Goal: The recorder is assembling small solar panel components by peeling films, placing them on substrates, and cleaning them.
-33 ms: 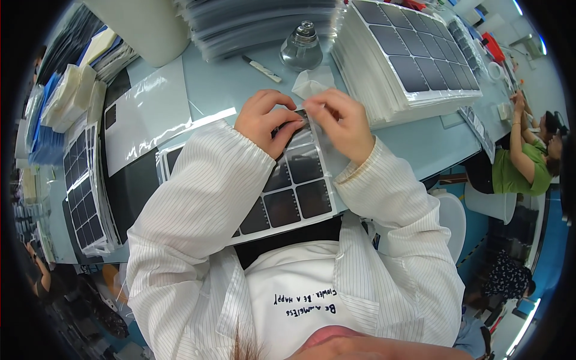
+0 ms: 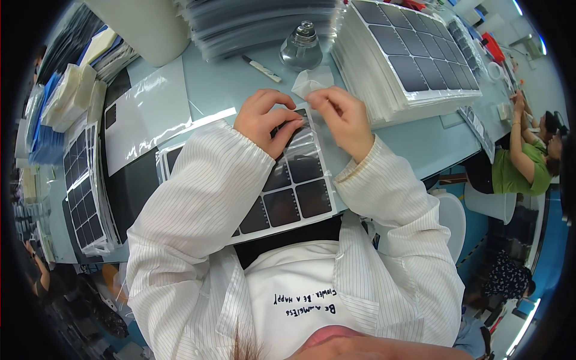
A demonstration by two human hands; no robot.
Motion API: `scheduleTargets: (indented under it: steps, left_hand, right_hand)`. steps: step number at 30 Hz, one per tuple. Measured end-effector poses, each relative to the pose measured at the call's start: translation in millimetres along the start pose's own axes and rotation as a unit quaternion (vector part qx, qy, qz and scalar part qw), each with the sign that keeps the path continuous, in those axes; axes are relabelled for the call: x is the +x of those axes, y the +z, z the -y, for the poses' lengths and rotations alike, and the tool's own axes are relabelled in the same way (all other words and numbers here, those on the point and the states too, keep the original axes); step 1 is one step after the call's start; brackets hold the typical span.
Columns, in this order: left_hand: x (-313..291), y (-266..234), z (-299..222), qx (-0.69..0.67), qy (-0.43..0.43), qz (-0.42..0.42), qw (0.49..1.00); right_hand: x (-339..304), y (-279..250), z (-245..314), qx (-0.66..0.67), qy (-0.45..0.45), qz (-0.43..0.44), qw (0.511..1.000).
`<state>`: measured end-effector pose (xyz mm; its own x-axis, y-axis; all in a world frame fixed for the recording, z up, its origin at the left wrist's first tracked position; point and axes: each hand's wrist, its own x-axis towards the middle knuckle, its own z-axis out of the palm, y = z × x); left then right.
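A white sheet with a grid of dark glossy rounded panels (image 2: 282,207) lies on the table in front of me, partly covered by my left sleeve. Over its far end, my left hand (image 2: 267,123) is curled with thumb and fingers drawn together at the sheet; whatever they pinch is hidden. My right hand (image 2: 345,123) is closed in a pinch just beyond the sheet's far right corner. Its fingertips meet the near edge of a crumpled white tissue (image 2: 318,80) in the picture; I cannot make out what is between them.
A glass bottle with a metal top (image 2: 302,48) and a marker pen (image 2: 261,69) stand and lie beyond my hands. A tall stack of panel sheets (image 2: 372,78) rises at right. More panel sheets (image 2: 84,192) lie at left, near a glossy white sheet (image 2: 150,114). Co-workers are at far right.
My right fingertips have shifted slightly away from the sheet's far corner, toward the tissue, uncovering that corner. My left hand stays almost where it was.
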<state>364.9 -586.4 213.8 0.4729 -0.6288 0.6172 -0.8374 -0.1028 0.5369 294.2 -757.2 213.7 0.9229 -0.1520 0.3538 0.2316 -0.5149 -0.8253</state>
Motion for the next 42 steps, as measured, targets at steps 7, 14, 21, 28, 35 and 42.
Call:
scheduleTargets:
  steps: [7,14,21,28,35,42]
  left_hand:
    - [0,-10,-16,0.006,0.039,-0.036,0.999]
    - [-32,-29,-35,-0.004,0.021,0.025,0.999]
    - [-120,-122,-77,0.008,-0.127,0.145,0.981]
    - [-257,-225,-98,-0.019,-0.52,-0.201,0.83]
    - [-390,-380,-183,0.303,-0.542,-0.346,0.704]
    - [-493,-469,-238,0.526,-0.815,-0.107,0.219]
  right_hand:
    - [1,6,-14,0.187,0.151,0.082,0.967]
    - [-3,11,-24,0.137,0.11,0.036,0.984]
    - [-4,12,-21,-0.037,0.035,-0.003,0.999]
    - [-5,16,-26,-0.02,0.01,0.026,0.999]
    - [-6,14,-28,0.02,0.028,0.042,0.999]
    - [-5,15,-25,0.023,0.046,0.04,0.998]
